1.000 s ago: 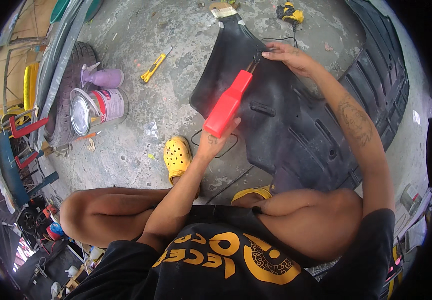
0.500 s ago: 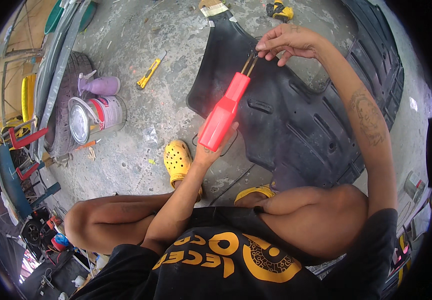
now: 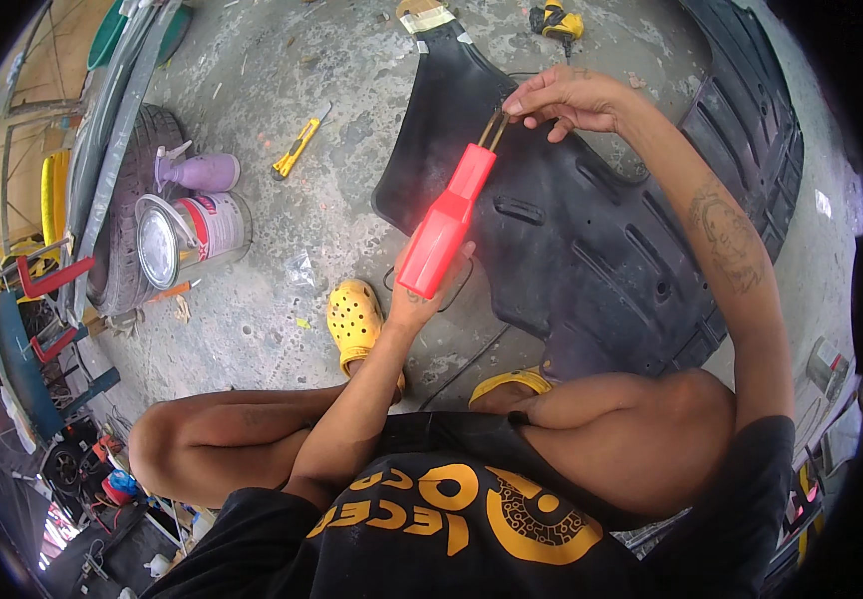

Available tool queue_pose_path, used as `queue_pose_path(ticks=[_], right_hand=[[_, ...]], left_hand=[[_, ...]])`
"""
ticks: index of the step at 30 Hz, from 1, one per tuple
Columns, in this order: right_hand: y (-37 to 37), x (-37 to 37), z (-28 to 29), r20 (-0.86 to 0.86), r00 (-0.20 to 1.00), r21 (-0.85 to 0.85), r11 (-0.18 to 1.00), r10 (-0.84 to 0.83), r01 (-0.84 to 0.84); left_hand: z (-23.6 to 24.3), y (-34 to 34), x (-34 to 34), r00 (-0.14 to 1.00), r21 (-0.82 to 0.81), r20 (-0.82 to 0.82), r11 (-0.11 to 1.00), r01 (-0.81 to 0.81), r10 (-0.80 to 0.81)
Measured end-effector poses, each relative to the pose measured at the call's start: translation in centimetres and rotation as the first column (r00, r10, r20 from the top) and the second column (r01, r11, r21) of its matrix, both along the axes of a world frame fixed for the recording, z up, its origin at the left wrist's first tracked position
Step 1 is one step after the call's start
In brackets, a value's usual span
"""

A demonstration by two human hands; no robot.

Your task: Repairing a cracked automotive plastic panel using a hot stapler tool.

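Note:
My left hand is wrapped round the body of a red hot stapler, a plastic welding gun, tilted with its tip pointing away from me. Two brass prongs stick out of its far end. At their tips, my right hand pinches thumb and forefinger together. A small dark wire piece seems to sit there, too fine to make out fully. Beneath both hands lies a large black moulded plastic panel, with slots and ribs, on the concrete floor. The gun's thin black cord runs down between my feet.
A yellow utility knife lies on the floor at left. Near it are a purple spray bottle, a metal can and a tyre. A yellow-and-black power tool lies beyond the panel. Yellow clogs are on my feet.
My right hand has shifted slightly left and nearer the prong tips, its fingers still pinched. The gun has tipped a little to the left in my left hand.

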State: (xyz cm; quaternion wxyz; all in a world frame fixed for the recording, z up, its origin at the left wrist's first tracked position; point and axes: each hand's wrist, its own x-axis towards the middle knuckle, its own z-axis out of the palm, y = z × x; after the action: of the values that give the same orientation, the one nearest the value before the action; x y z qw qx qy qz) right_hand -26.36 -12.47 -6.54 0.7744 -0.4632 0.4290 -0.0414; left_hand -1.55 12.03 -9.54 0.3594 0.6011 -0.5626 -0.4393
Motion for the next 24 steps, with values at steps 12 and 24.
queue_pose_path(ticks=[12,24], right_hand=[[0.0,0.2,-1.4,0.072,0.991,0.181,0.979,-0.114,0.099],[-0.3,0.2,-1.2,0.126,0.986,0.239,0.968,-0.113,0.08]], left_hand=[[-0.7,-0.1,-0.3,0.998,-0.048,-0.058,0.999,0.0,-0.002],[-0.4,-0.2,-0.2,0.999,-0.039,-0.044,0.999,0.005,-0.007]])
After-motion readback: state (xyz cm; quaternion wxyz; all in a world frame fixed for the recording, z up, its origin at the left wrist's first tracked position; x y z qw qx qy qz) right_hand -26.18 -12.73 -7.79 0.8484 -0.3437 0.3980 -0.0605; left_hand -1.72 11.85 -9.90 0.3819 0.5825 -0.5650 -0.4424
